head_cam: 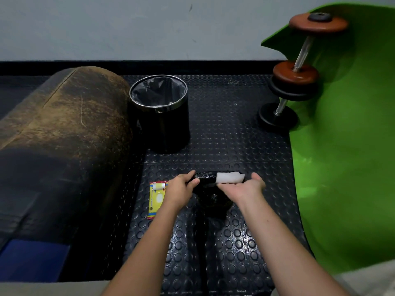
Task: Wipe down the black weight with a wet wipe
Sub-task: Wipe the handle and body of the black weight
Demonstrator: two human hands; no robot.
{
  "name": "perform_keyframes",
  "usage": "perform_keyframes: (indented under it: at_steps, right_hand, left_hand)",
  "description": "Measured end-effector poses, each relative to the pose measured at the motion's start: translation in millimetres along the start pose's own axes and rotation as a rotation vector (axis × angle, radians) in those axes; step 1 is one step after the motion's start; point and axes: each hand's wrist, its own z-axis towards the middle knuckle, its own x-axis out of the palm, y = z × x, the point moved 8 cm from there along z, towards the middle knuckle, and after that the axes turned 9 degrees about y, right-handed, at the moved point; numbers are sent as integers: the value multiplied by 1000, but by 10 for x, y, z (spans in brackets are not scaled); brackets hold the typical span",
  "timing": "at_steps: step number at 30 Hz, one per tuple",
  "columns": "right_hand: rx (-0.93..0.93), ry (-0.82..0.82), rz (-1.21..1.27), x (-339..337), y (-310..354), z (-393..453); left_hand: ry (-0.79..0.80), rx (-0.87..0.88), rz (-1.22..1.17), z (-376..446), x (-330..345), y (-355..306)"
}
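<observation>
arms: two, bare to the elbows, no sleeves | wrists: no watch or bands | clothing: pale grey cloth (369, 278)

Two hands are in view, the left hand (181, 189) and the right hand (245, 186), with one black weight (210, 194) and one white wipe (229, 178) between them. Just left of the left hand lies one yellow packet (157, 198), and beyond the hands stands one bin (161, 112) lined with one bag. Far right of the right hand are two dumbbells (303, 52) on one green mat (350, 146), and far left of the left hand is one brown bolster (64, 129).
</observation>
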Motion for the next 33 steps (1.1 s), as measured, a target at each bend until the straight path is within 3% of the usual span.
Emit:
perform_keyframes:
  at_steps: [4, 6, 11, 16, 21, 24, 28, 33]
  right_hand:
    - [109, 44, -131, 180, -189, -82]
    - [148, -13, -133, 160, -111, -77]
    - [117, -92, 7, -43, 197, 34]
    - [-8, -53, -79, 3, 33, -16]
    - [120, -16, -241, 227, -103, -178]
    - [212, -22, -114, 223, 29, -195]
    - [137, -71, 41, 27, 331, -54]
    - [52, -39, -40, -4, 205, -21]
  left_hand:
    - [3, -4, 19, 15, -1, -5]
    - [2, -6, 20, 11, -1, -5]
    - [11, -2, -6, 1, 11, 12]
    - [10, -5, -37, -4, 13, 7]
    - [4, -5, -5, 13, 9, 9]
    - [-1, -4, 4, 4, 2, 2]
    - [8, 6, -21, -6, 9, 6]
    - [17, 5, -29, -9, 11, 14]
